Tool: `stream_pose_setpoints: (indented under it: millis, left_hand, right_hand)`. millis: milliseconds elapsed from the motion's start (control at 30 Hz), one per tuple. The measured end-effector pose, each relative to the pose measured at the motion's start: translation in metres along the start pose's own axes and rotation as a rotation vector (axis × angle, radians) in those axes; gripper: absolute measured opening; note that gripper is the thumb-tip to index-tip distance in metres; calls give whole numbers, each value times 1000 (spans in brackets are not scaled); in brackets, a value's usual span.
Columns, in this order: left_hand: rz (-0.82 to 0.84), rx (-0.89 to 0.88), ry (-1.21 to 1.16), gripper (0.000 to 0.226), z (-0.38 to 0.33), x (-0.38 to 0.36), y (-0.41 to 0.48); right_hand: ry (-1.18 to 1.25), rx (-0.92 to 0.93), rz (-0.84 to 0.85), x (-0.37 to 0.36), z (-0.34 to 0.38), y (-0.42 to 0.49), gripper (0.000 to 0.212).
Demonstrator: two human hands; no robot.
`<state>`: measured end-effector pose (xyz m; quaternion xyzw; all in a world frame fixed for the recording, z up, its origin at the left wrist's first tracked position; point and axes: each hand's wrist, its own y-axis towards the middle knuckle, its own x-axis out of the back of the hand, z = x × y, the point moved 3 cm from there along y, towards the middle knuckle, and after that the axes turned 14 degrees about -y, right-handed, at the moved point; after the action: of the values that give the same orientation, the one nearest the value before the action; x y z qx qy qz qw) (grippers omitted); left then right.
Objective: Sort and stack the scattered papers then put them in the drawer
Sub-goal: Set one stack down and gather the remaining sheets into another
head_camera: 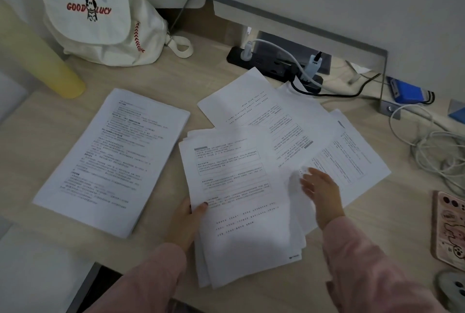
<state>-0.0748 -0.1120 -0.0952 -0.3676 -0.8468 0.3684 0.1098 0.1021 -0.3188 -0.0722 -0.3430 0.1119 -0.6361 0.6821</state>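
A neat stack of printed papers (113,159) lies on the left of the wooden desk (377,224). In the middle, my left hand (187,221) grips the left edge of a loose bundle of sheets (241,202), thumb on top. To the right, more sheets are fanned out: one large page (264,111) at the back and another (357,154) at the right. My right hand (320,188) rests with straight fingers on these fanned sheets, next to the bundle's right edge. No drawer is visible.
A white canvas bag (100,21) and a yellow cylinder (42,61) stand at the back left. A black power strip (271,66) with cables lies behind the papers. Tangled white cords (432,146), a blue object (407,92) and a pink phone (450,229) occupy the right side.
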Motion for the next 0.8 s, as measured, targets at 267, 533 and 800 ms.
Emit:
stream_pose_setpoints:
  millis: [267,533,800]
  left_hand:
    - [-10,-10,87,34,3,6,8]
    - [-9,-3,45,32,4,8,5]
    - [-12,7,9,31,8,10,5]
  right_hand:
    - [316,-283,107,-2,4,24,7]
    - [-86,-127,190,-27,19,24,15]
    - [-137,-71,58,-21,21,30,25]
